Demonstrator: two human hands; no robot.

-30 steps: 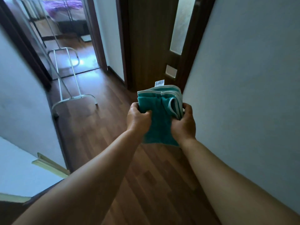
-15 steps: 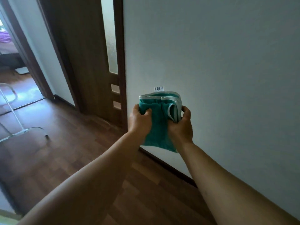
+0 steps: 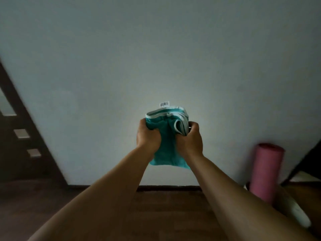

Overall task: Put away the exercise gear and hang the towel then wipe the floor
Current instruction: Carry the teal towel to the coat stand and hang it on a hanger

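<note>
A folded teal towel [image 3: 167, 134] with pale trim and a white barcode tag on top is held up in front of a plain wall. My left hand [image 3: 147, 136] grips its left side and my right hand [image 3: 190, 139] grips its right side, fingers curled round the cloth. The towel's lower edge hangs loose between my wrists. A rolled pink exercise mat [image 3: 264, 173] stands upright against the wall at the right, apart from both hands.
A pale wall [image 3: 156, 58] fills most of the view, with a dark baseboard and wooden floor [image 3: 165, 206] below. A dark wooden door [image 3: 20, 150] with small glass panes is at the left. A dark slanted edge and a white object lie at the far right.
The view has swung right: the doorway and metal rack have left the frame, the door slid to the left edge, and the pink mat came into view. Both hands keep holding the towel.
</note>
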